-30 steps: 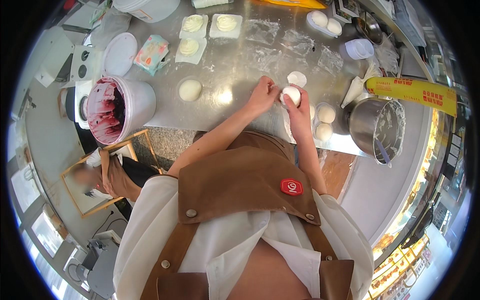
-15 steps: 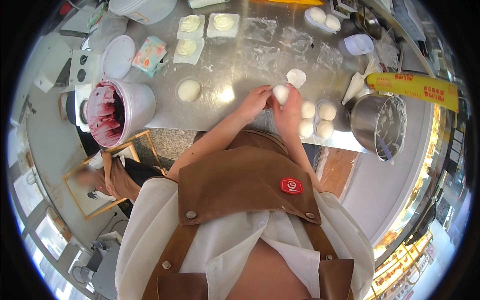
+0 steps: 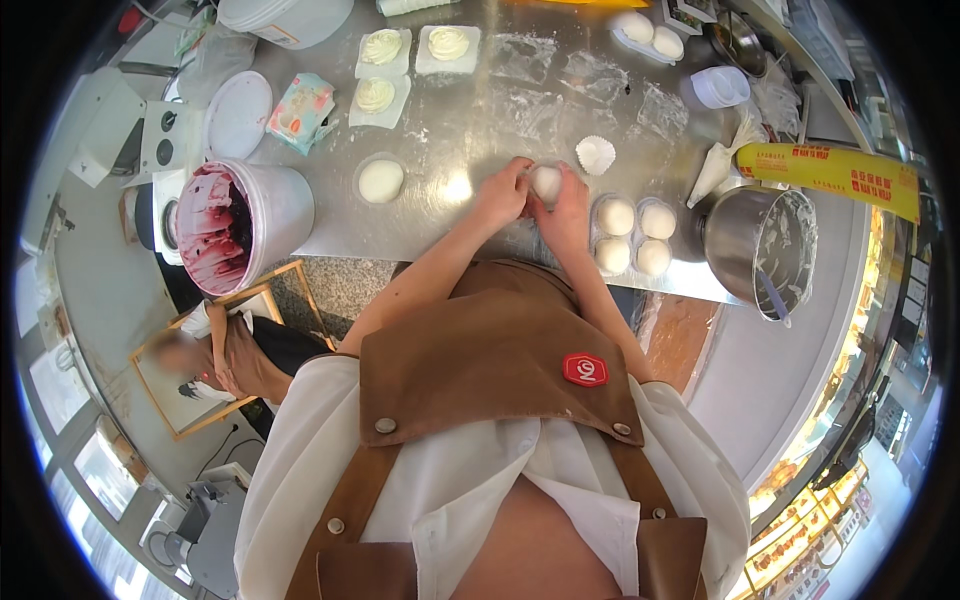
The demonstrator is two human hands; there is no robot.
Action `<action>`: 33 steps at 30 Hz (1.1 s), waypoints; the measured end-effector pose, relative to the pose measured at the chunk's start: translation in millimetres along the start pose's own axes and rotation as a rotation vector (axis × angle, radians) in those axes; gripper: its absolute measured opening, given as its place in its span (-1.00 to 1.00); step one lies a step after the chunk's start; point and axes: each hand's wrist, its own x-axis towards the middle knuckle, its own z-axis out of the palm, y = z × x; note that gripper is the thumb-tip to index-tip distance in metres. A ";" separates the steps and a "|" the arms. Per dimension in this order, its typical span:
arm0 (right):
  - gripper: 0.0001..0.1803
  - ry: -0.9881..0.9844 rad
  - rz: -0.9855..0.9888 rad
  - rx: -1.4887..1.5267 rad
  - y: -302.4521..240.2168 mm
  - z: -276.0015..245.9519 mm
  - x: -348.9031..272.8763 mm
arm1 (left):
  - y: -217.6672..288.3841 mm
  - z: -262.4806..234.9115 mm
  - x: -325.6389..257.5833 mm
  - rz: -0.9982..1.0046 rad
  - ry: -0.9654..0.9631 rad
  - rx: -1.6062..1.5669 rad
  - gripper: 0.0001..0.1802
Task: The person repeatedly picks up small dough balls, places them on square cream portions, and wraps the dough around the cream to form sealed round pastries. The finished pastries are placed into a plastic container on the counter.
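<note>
Between both hands, above the near edge of the steel table, is a smooth white dough ball (image 3: 546,184). My left hand (image 3: 503,195) has its fingers closed on the ball's left side. My right hand (image 3: 566,212) curls around its right side. Just beyond the right hand sits a white fluted paper cup (image 3: 596,155) with nothing in it. To the right of that hand, several white balls (image 3: 655,220) fill clear plastic trays. Another pale round ball (image 3: 380,181) lies on a clear sheet left of my hands.
White squares topped with piped cream (image 3: 446,43) lie at the far left. A bucket smeared dark red (image 3: 285,207) stands left; a metal bowl with a spatula (image 3: 735,240), a piping bag (image 3: 715,170) and a yellow roll (image 3: 830,180) are right. Another person (image 3: 235,350) is at the left.
Both hands have shifted left with the white ball, away from the paper cup and trays. The trayed balls, previously partly covered by my right hand, now show fully.
</note>
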 end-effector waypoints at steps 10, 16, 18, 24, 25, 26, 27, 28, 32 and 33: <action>-0.37 -0.043 0.035 -0.027 -2.8 -10.2 -4.4 | -11.6 0.6 1.9 0.089 0.159 0.191 -0.74; -0.45 0.029 0.007 -0.026 -19.3 -25.4 0.6 | -1.9 -15.0 -6.4 0.044 0.261 0.155 -0.78; -0.49 0.025 -0.019 -0.003 -20.1 -24.1 9.5 | 1.2 -21.9 -7.5 0.049 0.308 0.114 -0.79; -0.69 -0.143 0.009 0.252 -32.1 31.3 71.7 | 13.3 -53.9 -11.6 0.038 0.441 -0.093 -0.89; -0.73 -0.177 0.038 0.251 -32.8 46.4 88.6 | 13.0 -57.5 -9.6 0.045 0.438 -0.079 -0.90; -0.72 -0.177 0.017 0.220 -32.0 63.8 105.9 | 11.5 -61.0 -8.4 0.049 0.441 -0.064 -0.90; -0.71 -0.175 -0.003 0.190 -29.4 82.3 123.5 | 8.1 -61.9 -7.3 0.069 0.477 -0.045 -0.90; -0.70 -0.148 0.041 0.115 -21.9 102.8 142.3 | 4.0 -60.5 -5.6 0.093 0.505 -0.026 -0.90; -0.67 -0.089 0.299 -0.075 -30.9 152.0 192.0 | -4.5 -70.2 -3.0 0.072 0.514 -0.001 -0.92; -0.67 -0.083 0.383 -0.102 -40.7 156.3 199.0 | -7.8 -72.3 -2.3 0.072 0.506 -0.015 -0.90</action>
